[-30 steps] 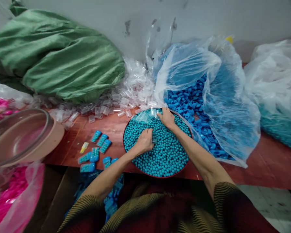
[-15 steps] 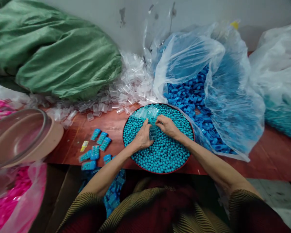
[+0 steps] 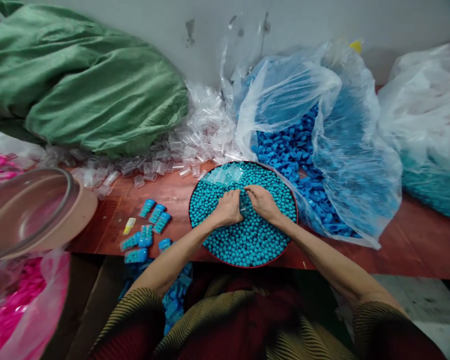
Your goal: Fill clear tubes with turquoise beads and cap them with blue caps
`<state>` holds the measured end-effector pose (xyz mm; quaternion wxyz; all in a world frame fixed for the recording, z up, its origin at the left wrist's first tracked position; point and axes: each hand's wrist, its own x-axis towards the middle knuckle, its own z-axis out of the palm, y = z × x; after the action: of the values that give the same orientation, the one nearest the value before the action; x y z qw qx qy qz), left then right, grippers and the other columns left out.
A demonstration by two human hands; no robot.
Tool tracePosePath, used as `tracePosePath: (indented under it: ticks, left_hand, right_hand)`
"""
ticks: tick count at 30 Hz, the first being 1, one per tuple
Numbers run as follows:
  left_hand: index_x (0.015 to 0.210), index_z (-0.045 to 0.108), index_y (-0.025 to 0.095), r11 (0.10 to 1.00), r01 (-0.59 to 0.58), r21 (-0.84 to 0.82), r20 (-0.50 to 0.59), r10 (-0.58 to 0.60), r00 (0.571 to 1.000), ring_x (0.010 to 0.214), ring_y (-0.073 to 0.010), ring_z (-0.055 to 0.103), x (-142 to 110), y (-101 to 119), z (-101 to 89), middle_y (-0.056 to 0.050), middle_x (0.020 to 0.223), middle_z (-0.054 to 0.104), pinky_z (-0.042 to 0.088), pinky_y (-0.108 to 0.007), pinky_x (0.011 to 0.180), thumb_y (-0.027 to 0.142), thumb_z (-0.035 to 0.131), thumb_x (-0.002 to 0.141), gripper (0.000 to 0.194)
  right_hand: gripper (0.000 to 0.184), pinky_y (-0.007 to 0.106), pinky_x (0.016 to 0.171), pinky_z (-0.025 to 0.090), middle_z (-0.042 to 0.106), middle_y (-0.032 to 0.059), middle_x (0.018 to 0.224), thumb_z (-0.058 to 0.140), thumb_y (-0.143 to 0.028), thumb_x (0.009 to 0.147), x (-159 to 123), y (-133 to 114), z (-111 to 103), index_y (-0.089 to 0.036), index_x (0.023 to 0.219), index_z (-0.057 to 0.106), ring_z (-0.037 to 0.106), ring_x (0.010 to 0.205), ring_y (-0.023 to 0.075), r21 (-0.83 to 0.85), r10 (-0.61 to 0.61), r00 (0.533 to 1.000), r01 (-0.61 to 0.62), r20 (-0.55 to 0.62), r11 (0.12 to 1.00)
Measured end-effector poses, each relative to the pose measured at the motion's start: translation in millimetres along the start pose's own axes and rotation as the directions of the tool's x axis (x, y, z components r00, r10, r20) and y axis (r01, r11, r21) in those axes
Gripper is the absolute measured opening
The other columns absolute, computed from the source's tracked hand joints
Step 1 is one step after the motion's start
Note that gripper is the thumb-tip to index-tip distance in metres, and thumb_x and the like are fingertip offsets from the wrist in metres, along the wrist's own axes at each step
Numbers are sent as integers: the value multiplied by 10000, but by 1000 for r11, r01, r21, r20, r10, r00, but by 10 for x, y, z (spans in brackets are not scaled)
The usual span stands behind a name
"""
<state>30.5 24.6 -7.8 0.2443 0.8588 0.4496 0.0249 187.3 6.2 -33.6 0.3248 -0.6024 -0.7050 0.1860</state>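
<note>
A round red-rimmed tub (image 3: 190, 207) holds a mass of small turquoise beads (image 3: 247, 245). Above the beads, my left hand (image 3: 229, 208) is closed round a small clear plastic container (image 3: 242, 201), mostly hidden by the fingers. Close on its right, my right hand (image 3: 262, 204) has its fingers curled together beside that container; what they pinch, if anything, is hidden. More clear containers (image 3: 223, 174) lie on the beads at the far side of the tub. Several filled containers with blue caps (image 3: 160, 222) lie on the red table to the left.
Loose clear containers (image 3: 206, 130) are heaped behind the tub, beside a green sack (image 3: 97, 90). An open plastic bag of blue caps (image 3: 296, 145) stands at right, with a bag of turquoise beads (image 3: 431, 190) beyond. A basin (image 3: 84, 205) sits at left, above pink pieces (image 3: 17, 305).
My left hand has turned, its fingers now folded over the clear container. My right hand has come slightly lower and closer to it.
</note>
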Motion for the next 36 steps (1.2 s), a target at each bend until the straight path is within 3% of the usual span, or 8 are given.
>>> tracePosePath:
  ticks: [5,11,15,17,19,24,30,36]
  left_hand:
    - [1349,290,127,992,-64,-113,-57,58,997,1266,-322,392,-34,-39,135,-189,1346,416,375,-492,1017,135,600,629,784]
    - [1373,270,80,997,-75,-35,-211,66,975,1235,-307,410,-173,-19,-58,-189,1283,460,364,-447,1029,111,561,664,767]
    - [1327,349,74,995,34,97,-177,-16,984,1174,-310,451,-453,-86,-240,-179,1229,499,393,-448,992,87,536,656,697]
    - [1309,374,87,985,106,135,-117,-90,989,1140,-315,473,-578,-130,-255,-172,1215,510,416,-455,958,78,530,642,685]
    - [1299,384,94,979,144,148,-73,-134,988,1126,-318,481,-651,-161,-226,-168,1213,514,427,-455,938,74,529,634,681]
    - [1296,374,79,985,132,115,-63,-125,990,1145,-324,472,-576,-202,-102,-180,1232,507,419,-460,948,84,536,641,675]
    - [1345,286,98,991,135,-6,-114,-135,984,1186,-314,477,-381,-294,-15,-186,1265,485,381,-463,1002,125,572,638,764]
    - [1345,246,71,987,160,-12,-54,-160,986,1251,-337,422,-377,-302,8,-215,1315,440,380,-428,1017,178,649,599,854]
  right_hand:
    - [259,375,887,466,661,81,1030,421,-293,892,-167,-144,-6,-202,1059,596,605,961,211,239,45,989,-10,-142,971]
    - [229,432,935,404,659,89,979,436,-286,904,-483,-261,-154,-213,1022,617,578,973,224,-17,-248,964,248,-95,969]
    - [236,534,1044,276,622,87,1055,478,-312,886,-733,-441,-149,-227,1058,615,483,1148,258,-114,-595,748,645,295,756]
    - [225,578,1059,238,595,92,1101,476,-286,878,-765,-490,-74,-230,1041,620,414,1227,279,-105,-618,651,721,441,685]
    - [189,604,1057,229,584,93,1095,480,-261,865,-709,-476,14,-224,965,636,390,1243,290,-119,-596,626,733,504,669]
    - [149,631,1051,215,587,85,1057,499,-253,849,-381,-299,140,-216,881,640,421,1202,293,-192,-556,646,725,524,661]
    - [191,638,1044,181,564,95,1192,544,-226,785,-211,-190,6,-237,923,675,381,1254,319,-171,-500,750,613,433,771]
    - [311,492,1020,327,580,121,1154,437,-189,833,-82,62,-91,-193,1075,632,500,1131,251,-113,-263,959,274,101,955]
